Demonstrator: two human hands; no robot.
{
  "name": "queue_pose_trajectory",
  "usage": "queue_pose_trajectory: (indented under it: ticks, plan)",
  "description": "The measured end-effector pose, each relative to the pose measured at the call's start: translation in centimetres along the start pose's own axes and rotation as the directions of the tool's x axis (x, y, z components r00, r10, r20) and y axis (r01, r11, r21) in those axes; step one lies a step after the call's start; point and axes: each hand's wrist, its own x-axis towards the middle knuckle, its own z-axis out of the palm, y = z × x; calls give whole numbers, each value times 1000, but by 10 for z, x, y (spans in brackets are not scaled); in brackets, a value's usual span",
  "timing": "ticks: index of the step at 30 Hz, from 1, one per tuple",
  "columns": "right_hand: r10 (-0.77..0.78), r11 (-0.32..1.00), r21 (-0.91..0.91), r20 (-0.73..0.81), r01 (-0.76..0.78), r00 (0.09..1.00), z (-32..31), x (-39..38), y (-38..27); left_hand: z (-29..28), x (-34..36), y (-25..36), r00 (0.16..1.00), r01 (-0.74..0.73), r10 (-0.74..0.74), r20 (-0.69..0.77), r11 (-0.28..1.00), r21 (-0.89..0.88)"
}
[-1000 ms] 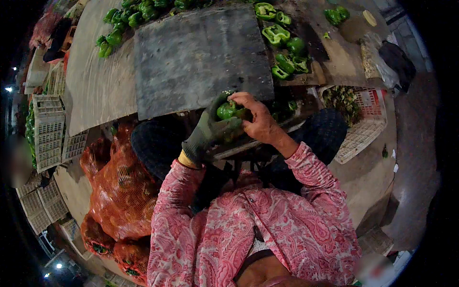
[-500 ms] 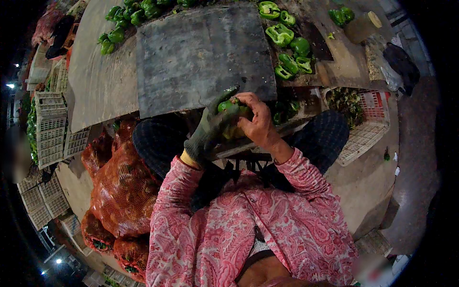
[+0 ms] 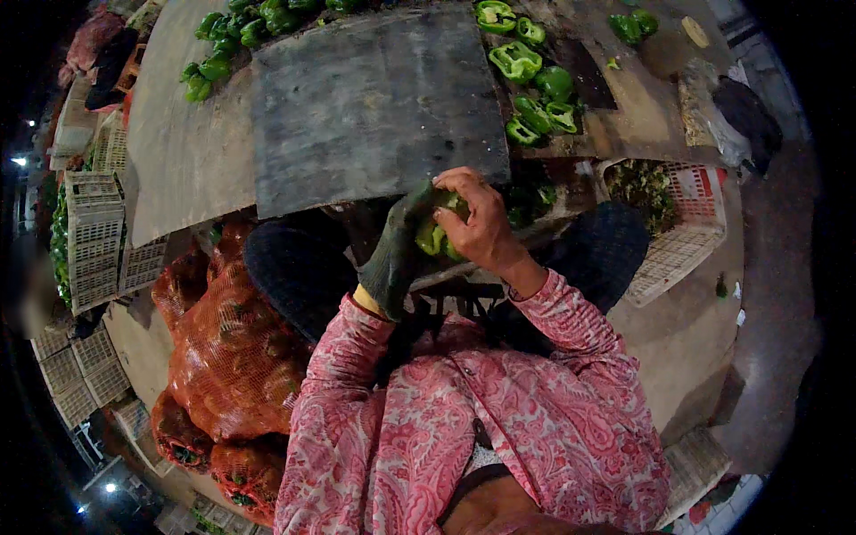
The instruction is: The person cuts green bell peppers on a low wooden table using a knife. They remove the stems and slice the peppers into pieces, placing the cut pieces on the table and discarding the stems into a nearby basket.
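My left hand (image 3: 397, 241), in a dark grey-green knit glove with a yellowish cuff, is closed round a green bell pepper (image 3: 453, 207). My bare right hand (image 3: 481, 221) grips the same pepper from the other side, fingers curled over its top and the thumb across it. Most of the pepper is hidden by the fingers. Lighter green pepper flesh (image 3: 432, 237) shows just under the hands; I cannot tell whether it belongs to the held pepper or lies below it. Both hands are over my lap, at the near edge of a dark flat board (image 3: 379, 107).
Cut pepper halves (image 3: 517, 62) lie right of the board, whole green peppers (image 3: 254, 31) at the far left. A crate with plant scraps (image 3: 682, 241) stands at my right knee. Red mesh sacks (image 3: 227, 357) fill my left side, with stacked white crates (image 3: 94, 236) beyond.
My left hand has turned and drawn closer to the right, its fingers now behind the pepper. The right hand has shifted slightly, and more light green flesh shows below.
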Motion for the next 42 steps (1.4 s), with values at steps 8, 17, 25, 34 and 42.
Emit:
queue_pose_trajectory:
  ticks: [8,17,25,34,42]
  plan:
    - [36,995,94,82,-44,996,-5,-7,10,-10,16,28,993,115,-95,-69,905,409]
    - [57,989,142,-109,-41,992,5,-12,6,-20,4,-7,813,-524,486,320,373,766]
    - [12,987,159,-252,30,968,13,-1,4,-10,10,-26,944,3,20,-330,998,69]
    - [-283,959,-72,-254,274,925,18,17,-16,-25,25,-27,933,169,-345,-97,660,-732]
    - [407,781,607,-317,-147,857,10,8,23,-21,26,-21,961,145,-199,-191,954,-263]
